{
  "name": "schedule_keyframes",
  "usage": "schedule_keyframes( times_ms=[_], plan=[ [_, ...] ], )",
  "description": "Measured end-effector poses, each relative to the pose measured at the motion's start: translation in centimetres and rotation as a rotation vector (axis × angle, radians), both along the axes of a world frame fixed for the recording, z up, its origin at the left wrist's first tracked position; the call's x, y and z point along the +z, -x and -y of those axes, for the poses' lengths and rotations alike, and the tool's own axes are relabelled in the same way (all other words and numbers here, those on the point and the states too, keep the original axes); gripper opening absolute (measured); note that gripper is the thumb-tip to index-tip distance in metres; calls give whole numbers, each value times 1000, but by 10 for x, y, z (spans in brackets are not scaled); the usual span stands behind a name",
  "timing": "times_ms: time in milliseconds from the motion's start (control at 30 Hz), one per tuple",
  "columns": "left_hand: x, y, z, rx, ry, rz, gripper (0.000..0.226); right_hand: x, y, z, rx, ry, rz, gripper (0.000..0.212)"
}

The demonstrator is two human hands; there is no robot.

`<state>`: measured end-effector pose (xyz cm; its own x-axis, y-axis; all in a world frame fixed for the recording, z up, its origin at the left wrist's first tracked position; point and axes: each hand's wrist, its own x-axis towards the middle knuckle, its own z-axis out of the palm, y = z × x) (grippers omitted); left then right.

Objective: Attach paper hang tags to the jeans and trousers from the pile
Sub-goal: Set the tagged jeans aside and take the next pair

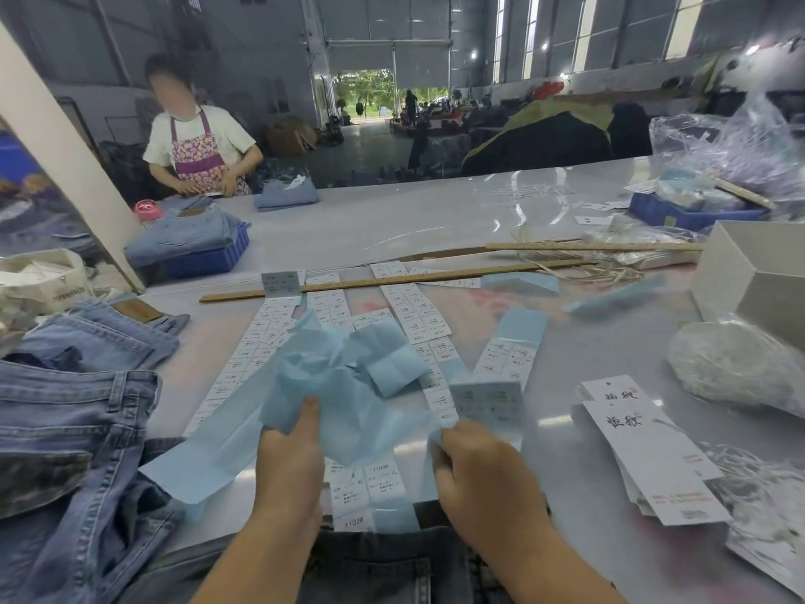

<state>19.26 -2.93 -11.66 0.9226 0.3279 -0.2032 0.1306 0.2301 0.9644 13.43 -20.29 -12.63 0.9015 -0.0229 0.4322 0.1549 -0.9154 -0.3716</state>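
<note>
Denim jeans (87, 411) lie heaped left of the crumpled blue paper (348, 385), which both hands grasp: left hand (289, 455) pinching its left edge, right hand (483, 468) its right. Hang tags (649, 451) lie right of it, long axis running away, nearer the right hand.

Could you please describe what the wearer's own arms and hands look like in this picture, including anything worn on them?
Both forearms are bare, with no sleeves showing up to the bottom edge of the picture. The left hand and the right hand wear no gloves, and no rings, watch or bracelets are visible. The one nail that shows, the left thumbnail, is short and looks unpainted.
</note>
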Motion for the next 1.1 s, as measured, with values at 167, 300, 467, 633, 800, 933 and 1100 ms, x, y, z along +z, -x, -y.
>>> schedule_keyframes(
  times_ms=[167,300,467,633,800,933,1100],
  plan=[
    [7,21,3,-284,540,-263,61,6,-1,-9,-59,-17,95,20],
    [5,38,24,-518,265,-81,48,3,4,-18,-20,7,24,44],
    [3,35,37,-429,168,-83,14,-7,10,-25,261,-37,-171,60],
    [3,28,28,-323,234,-59,30,-8,11,-11,285,-131,-61,30],
    [1,22,18,-352,337,-75,28,-7,3,-9,179,-248,-69,54],
    [-1,17,15,-338,312,-84,24,-8,-1,-9,197,-461,-244,29],
    [-7,3,10,-228,180,-78,18,-7,-2,-7,142,-511,-204,28]
  ],
)
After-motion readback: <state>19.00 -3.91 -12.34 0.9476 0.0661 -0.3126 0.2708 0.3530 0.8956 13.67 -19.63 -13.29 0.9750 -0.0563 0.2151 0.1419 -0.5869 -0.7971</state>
